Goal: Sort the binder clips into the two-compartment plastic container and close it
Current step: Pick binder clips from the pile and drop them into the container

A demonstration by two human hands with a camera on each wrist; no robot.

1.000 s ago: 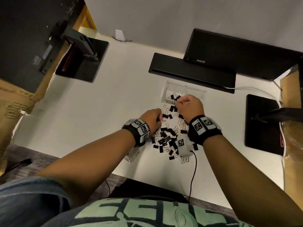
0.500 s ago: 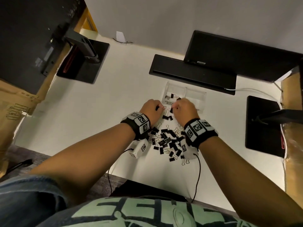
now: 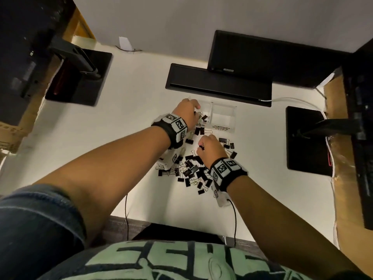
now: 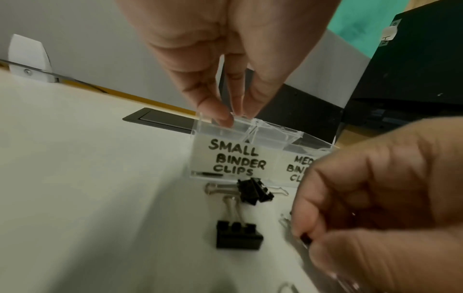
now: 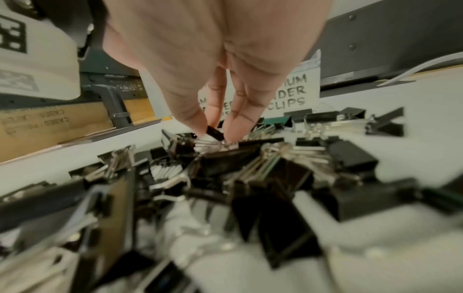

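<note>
The clear two-compartment container [image 3: 222, 129] stands open beyond a pile of black binder clips [image 3: 193, 168]. Its labels read SMALL BINDER CLIPS [image 4: 233, 158] and medium binder clips [image 5: 293, 93]. My left hand [image 3: 187, 112] hovers over the small compartment with its fingertips [image 4: 218, 117] pointing down at the rim. I see no clip between them. A few clips lie inside that compartment [image 3: 204, 117]. My right hand [image 3: 210, 146] is at the far edge of the pile and pinches a small black clip [image 5: 214, 131] between thumb and finger.
A black cable tray [image 3: 218, 83] and a dark box [image 3: 262, 57] lie just behind the container. Monitor bases stand at the left [image 3: 80, 77] and the right [image 3: 306, 138]. Loose clips [image 4: 238, 237] lie in front of the container. The table's front edge [image 3: 181, 217] is near my body.
My left hand moved forward from the pile to above the small compartment. My right hand drew back from the container to the pile and now pinches a clip.
</note>
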